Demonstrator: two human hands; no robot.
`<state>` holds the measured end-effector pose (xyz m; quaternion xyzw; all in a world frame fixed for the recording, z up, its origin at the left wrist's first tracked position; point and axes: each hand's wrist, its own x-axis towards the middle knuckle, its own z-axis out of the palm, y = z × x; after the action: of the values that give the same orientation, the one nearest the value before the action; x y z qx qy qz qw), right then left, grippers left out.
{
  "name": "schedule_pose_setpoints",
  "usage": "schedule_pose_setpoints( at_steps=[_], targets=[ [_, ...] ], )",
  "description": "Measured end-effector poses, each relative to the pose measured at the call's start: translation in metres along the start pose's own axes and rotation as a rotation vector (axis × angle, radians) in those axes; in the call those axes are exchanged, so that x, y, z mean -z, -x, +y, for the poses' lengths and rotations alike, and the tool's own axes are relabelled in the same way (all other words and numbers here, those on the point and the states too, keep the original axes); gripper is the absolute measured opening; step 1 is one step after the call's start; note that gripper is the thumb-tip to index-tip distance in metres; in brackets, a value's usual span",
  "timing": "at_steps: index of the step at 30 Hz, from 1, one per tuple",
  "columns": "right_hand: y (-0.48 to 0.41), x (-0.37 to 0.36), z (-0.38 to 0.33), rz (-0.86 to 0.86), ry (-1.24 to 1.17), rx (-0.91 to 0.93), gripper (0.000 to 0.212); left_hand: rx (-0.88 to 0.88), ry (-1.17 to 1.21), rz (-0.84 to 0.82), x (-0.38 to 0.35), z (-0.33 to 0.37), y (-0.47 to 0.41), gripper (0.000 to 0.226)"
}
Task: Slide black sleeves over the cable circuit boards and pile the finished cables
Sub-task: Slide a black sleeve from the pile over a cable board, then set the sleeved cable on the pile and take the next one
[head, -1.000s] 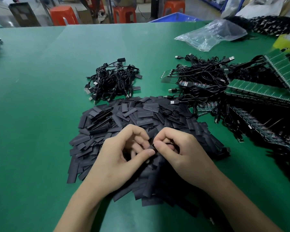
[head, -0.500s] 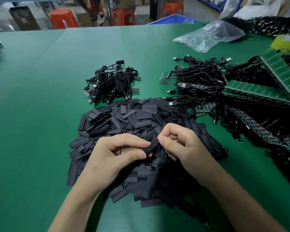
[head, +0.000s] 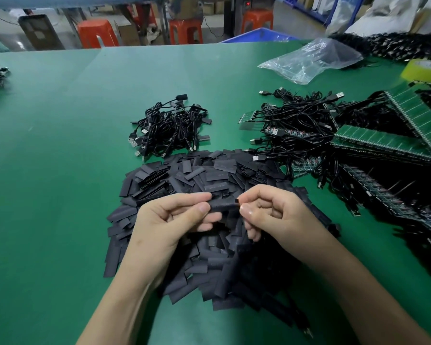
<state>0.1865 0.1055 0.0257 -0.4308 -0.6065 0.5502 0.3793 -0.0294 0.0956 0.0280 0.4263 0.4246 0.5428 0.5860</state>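
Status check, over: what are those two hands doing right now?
Left hand and right hand each pinch an end of one black sleeve. Held over the loose sleeve heap. Nothing blocks the finished cables pile.

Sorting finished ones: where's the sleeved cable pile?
Head view, left of centre: the sleeved cable pile lies just beyond the loose sleeves, left of the bare-board cables.

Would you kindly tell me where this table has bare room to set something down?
Bare green mat lies left of the sleeve heap and the finished cable pile, and beyond that pile toward the plastic bag. The right side is crowded with loose cables and circuit board panels.
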Motion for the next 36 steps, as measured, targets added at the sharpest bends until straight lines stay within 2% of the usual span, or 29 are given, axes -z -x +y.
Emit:
schedule_pose_setpoints(
  at_steps=[3, 5, 11, 14, 17, 19, 21, 23, 26, 30, 32, 34, 36],
  targets=[
    [0.002, 0.01, -0.003, -0.117, 0.128, -0.031, 0.013, -0.009, 0.096, 0.067, 0.001, 0.002, -0.001, 0.027],
    [0.001, 0.015, -0.008, -0.131, 0.179, -0.015, 0.018, -0.025, 0.091, 0.104, 0.003, 0.001, -0.002, 0.025],
    [-0.038, 0.03, -0.053, 0.078, 0.182, 0.082, 0.02, -0.139, -0.073, 0.117, 0.003, 0.0, -0.003, 0.018],
    [-0.097, 0.027, -0.084, 0.222, 0.271, 0.127, 0.019, -0.174, -0.159, 0.087, 0.002, -0.002, -0.001, 0.018],
    [-0.167, 0.017, -0.116, 0.254, 0.364, 0.108, 0.02, -0.155, -0.197, 0.066, 0.001, -0.006, 0.0, 0.017],
    [-0.198, 0.01, -0.138, 0.228, 0.414, 0.045, 0.037, -0.147, -0.225, 0.055, 0.003, -0.008, 0.0, 0.016],
    [-0.205, 0.014, -0.151, 0.246, 0.567, 0.006, 0.059, -0.149, -0.242, 0.051, 0.005, -0.009, -0.001, 0.015],
    [-0.184, 0.028, -0.15, 0.297, 0.708, 0.07, 0.058, -0.152, -0.235, 0.052, 0.005, -0.008, -0.001, 0.015],
    [-0.119, 0.048, -0.121, 0.295, 0.867, 0.108, 0.03, -0.172, -0.231, 0.051, 0.005, -0.009, -0.004, 0.016],
    [-0.031, 0.043, -0.061, 0.119, 0.975, -0.052, 0.017, -0.21, -0.292, 0.026, 0.004, -0.013, -0.005, 0.028],
    [-0.006, 0.036, -0.038, 0.114, 0.972, -0.118, 0.014, -0.232, -0.335, 0.032, 0.003, -0.015, -0.004, 0.032],
    [0.007, 0.031, -0.02, 0.157, 1.012, -0.12, 0.014, -0.282, -0.442, 0.059, 0.003, -0.015, -0.002, 0.03],
    [0.014, 0.026, -0.009, 0.214, 1.065, -0.078, 0.013, -0.381, -0.645, 0.097, 0.005, -0.015, 0.0, 0.022]
  ],
)
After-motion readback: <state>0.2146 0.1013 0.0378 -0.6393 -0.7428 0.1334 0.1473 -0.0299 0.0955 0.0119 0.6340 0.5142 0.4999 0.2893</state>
